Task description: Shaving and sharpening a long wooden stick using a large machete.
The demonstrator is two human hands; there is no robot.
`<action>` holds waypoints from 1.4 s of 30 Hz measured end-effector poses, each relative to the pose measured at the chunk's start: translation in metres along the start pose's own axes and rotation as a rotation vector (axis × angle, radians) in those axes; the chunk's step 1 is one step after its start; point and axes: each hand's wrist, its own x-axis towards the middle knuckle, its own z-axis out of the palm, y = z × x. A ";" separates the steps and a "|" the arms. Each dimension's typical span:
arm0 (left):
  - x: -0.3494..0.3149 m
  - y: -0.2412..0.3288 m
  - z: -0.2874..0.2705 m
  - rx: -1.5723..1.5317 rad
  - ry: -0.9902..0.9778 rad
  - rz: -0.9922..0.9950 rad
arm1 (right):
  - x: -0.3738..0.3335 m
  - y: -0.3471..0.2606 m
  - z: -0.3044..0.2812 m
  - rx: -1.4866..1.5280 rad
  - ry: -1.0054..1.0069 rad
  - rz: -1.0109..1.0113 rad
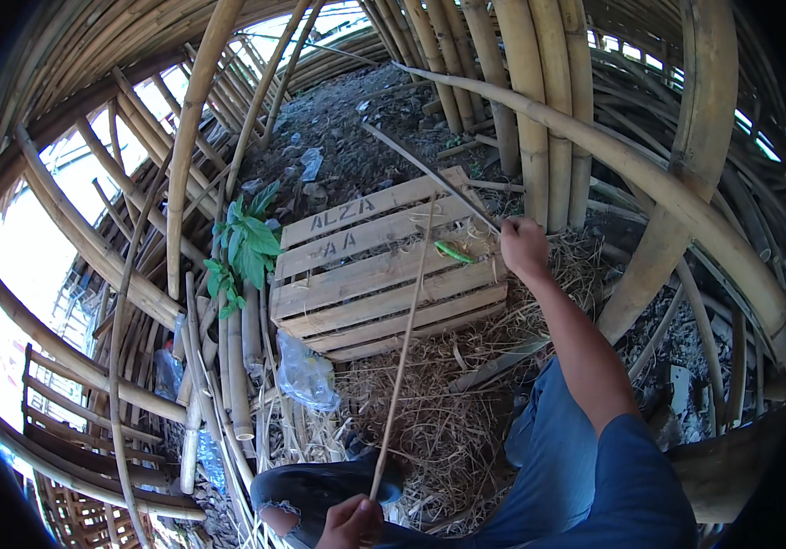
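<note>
My left hand [353, 522], at the lower edge, is closed on the near end of a thin pale stick [404, 352]. The stick slants up and away, and its far end lies over a slatted wooden crate [347, 297]. Further off, at the crate's right end, my right hand [523, 245] is closed round one end of a long, narrow, dark blade-like strip [425, 171]. That strip points away to the upper left, crossing the crate's far right corner. A slim bright green piece [454, 252], maybe a pod or leaf, rests on the crate slats among pale shavings.
Thick bamboo poles [548, 110] stand close on the right, and a bamboo frame [150, 302] lines the left. A leafy plant [248, 242] and a clear plastic bag [308, 373] sit beside the crate. Dry straw [448, 412] covers the ground near my knees.
</note>
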 end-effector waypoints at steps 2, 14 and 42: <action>0.016 0.003 -0.012 -0.324 -0.177 -0.070 | 0.006 0.018 0.016 -0.027 0.147 0.135; 0.113 0.101 0.013 -0.377 -0.307 0.002 | -0.059 -0.060 0.002 0.389 -0.067 -0.461; 0.130 0.081 0.060 -0.312 -0.329 0.049 | -0.103 -0.097 0.002 0.911 -0.740 0.138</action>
